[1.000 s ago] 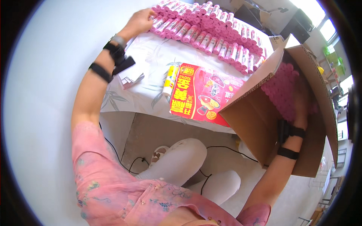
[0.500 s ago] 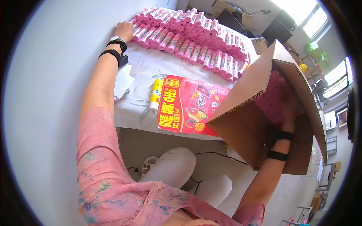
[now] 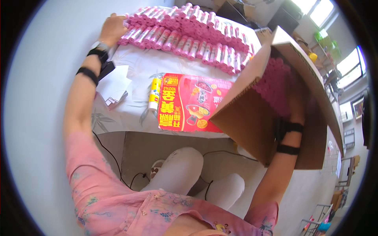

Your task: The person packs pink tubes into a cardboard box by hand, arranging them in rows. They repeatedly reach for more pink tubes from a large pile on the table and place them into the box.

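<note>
Pink rolls with printed paper sleeves [image 3: 171,41], which look like rolled plastic bags, lie stacked in long rows across the far part of the table. At their left end is my left hand [image 3: 113,29], its fingers bent against the outermost rolls; what they hold is hidden. My right hand [image 3: 296,98] reaches deep into a tilted cardboard box [image 3: 248,128], blurred and in shadow. Beside it, more pink rolls [image 3: 273,84] are packed in the box, their ends showing. The fingers of that hand cannot be made out.
A red and yellow printed cardboard piece [image 3: 189,104] lies before the box, with a yellow and white glue stick [image 3: 154,94] beside it. White papers [image 3: 114,86] rest near my left forearm. Dark cables [image 3: 108,151] run under the table [image 3: 138,122]. A wall [image 3: 43,98] bounds the left.
The view has shifted, so the rolls, glue stick and printed piece appear further left and higher. My left hand stays at the pile's left end. My right hand remains inside the box.
</note>
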`<control>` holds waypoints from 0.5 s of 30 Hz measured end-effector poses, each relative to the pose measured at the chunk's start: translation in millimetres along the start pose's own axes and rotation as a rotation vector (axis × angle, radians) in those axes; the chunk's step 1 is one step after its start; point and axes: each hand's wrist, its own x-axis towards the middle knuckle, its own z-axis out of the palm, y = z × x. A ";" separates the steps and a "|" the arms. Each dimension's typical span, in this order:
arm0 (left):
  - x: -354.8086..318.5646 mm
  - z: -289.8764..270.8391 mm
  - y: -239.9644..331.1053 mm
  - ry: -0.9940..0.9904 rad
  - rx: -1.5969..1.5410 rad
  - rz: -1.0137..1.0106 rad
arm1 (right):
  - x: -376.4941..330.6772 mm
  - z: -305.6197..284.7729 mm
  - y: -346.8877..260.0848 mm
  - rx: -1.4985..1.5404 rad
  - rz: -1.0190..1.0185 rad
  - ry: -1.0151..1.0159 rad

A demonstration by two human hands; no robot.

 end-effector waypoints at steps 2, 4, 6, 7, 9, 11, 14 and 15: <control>-20.8 -69.5 12.5 -0.055 -0.144 0.027 | 47.5 -25.5 -21.5 0.452 0.432 -0.677; -42.6 -110.4 35.7 -0.010 -0.459 -0.088 | 33.5 -16.2 -7.8 0.852 0.565 -0.304; -76.8 -173.7 72.7 -0.058 -0.816 -0.194 | 65.5 -43.7 -16.1 0.709 0.582 -0.586; -89.1 -213.6 86.7 -0.074 -0.847 -0.186 | 70.8 -43.6 -17.7 0.798 0.619 -0.487; -123.6 -217.6 131.9 -0.074 -0.985 -0.285 | 51.4 -40.7 -7.1 0.812 0.652 -0.463; -149.5 -267.0 164.7 -0.032 -1.124 -0.367 | 60.6 -42.7 7.4 1.122 0.615 -0.487; -173.9 -254.7 227.9 -0.090 -1.509 -0.115 | 65.6 -47.3 -2.0 0.916 0.742 -0.587; -169.6 -246.9 248.8 -0.151 -1.576 0.005 | 65.6 -47.2 -5.8 0.839 0.737 -0.546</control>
